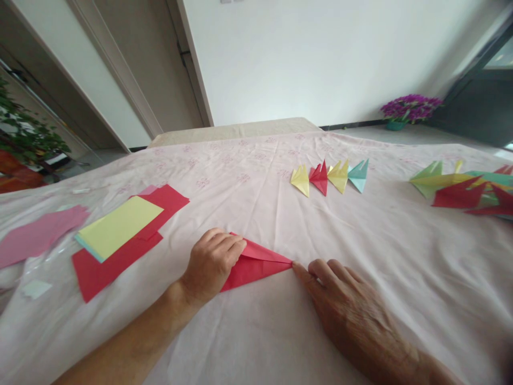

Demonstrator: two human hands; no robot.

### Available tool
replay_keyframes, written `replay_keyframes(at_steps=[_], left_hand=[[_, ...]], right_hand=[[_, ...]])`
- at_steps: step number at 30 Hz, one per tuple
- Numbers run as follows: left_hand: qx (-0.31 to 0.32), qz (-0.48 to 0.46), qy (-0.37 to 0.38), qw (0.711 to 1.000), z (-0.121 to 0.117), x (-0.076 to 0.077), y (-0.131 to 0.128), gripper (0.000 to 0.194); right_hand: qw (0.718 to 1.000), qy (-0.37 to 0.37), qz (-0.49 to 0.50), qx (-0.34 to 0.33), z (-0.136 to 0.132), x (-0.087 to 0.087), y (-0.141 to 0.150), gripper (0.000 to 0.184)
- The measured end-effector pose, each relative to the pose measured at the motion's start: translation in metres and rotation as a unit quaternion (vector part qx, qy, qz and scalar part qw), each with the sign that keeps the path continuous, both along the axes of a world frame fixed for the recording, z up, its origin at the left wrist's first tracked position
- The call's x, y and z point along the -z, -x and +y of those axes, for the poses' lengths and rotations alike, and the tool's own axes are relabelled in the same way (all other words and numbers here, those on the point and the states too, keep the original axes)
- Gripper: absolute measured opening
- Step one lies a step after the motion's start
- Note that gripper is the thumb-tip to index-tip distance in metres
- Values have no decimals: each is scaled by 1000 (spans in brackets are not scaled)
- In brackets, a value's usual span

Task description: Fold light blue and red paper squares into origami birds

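Note:
A red paper (256, 263) folded into a long triangle lies on the pink tablecloth (248, 176) in front of me. My left hand (211, 263) rests on its left end with fingers curled down, pressing the fold. My right hand (344, 305) lies flat beside it, fingers stretched out, the fingertip touching the triangle's right tip.
A stack of red, yellow and blue sheets (120, 235) lies to the left, with pink sheets (38, 235) further left. A row of several folded paper shapes (331, 176) stands ahead. More folded pieces (468, 190) are piled at the right edge. A purple flower pot (409, 109) sits on the floor.

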State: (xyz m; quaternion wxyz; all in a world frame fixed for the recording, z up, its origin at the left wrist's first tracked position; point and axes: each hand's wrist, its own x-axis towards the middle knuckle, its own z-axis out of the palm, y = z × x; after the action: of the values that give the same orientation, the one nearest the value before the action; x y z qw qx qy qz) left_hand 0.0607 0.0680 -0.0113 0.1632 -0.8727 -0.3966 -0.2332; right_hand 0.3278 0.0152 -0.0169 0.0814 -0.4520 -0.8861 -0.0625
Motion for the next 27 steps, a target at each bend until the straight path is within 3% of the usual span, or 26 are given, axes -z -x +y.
replay_keyframes(at_steps=[5, 10, 14, 17, 22, 27], left_hand=[[-7, 60, 57, 997, -6, 2, 4, 35], [-49, 89, 133, 986, -20, -18, -5, 43], [-22, 77, 149, 986, -32, -31, -27, 40], [15, 91, 166, 982, -40, -26, -41, 54], [36, 100, 192, 976, -45, -5, -47, 80], [16, 90, 206, 974, -46, 3, -46, 85]], right_hand=[[1000, 0, 1, -6, -1, -2, 0, 29], [1000, -8, -11, -3, 0, -3, 1, 25], [1000, -9, -2, 2, 0, -3, 3, 23], [1000, -13, 4, 3, 0, -4, 3, 22], [1000, -19, 6, -7, 0, -2, 2, 22], [1000, -11, 11, -7, 0, 2, 1, 22]])
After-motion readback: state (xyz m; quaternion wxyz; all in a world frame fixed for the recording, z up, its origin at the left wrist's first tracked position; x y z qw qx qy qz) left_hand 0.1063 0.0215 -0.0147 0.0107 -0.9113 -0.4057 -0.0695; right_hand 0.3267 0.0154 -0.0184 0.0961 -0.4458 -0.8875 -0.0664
